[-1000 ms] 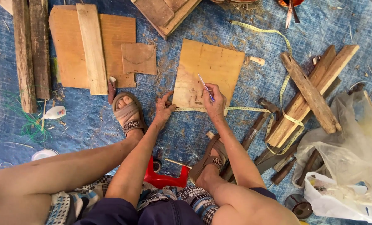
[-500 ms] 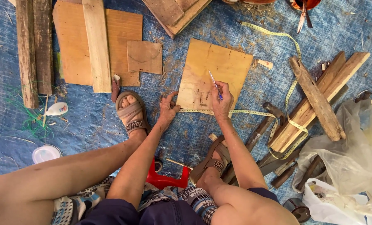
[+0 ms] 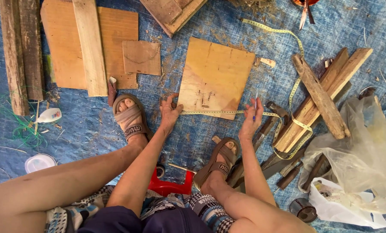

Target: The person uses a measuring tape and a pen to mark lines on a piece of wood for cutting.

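plywood sheets (image 3: 216,77): 3 | sandals (image 3: 131,117): 2 | tape measure (image 3: 293,88): 1 | plastic bags (image 3: 357,151): 2

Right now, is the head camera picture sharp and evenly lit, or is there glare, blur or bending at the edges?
Head view: light is soft and even, with only faint shadows under the left hand and right hand; the plywood sheet and tape measure look sharp; the clear plastic bag shows mild sheen; the planks lean slightly at the left edge.
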